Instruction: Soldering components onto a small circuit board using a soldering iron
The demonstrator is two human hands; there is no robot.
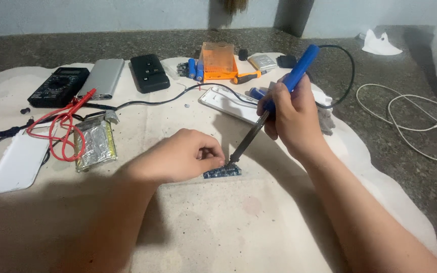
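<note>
Left hand (pixel 185 154) curled, fingertips pinched; right hand (pixel 289 114) fisted, raised.

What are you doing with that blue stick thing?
A person is working on a small blue circuit board that lies on a cloth-covered table. The right hand grips a blue-handled soldering iron, with its tip down at the board's edge. The left hand pinches at the board to steady it. Farther back lie a black multimeter with red leads, a silver battery pack, blue cells and an orange box.
</note>
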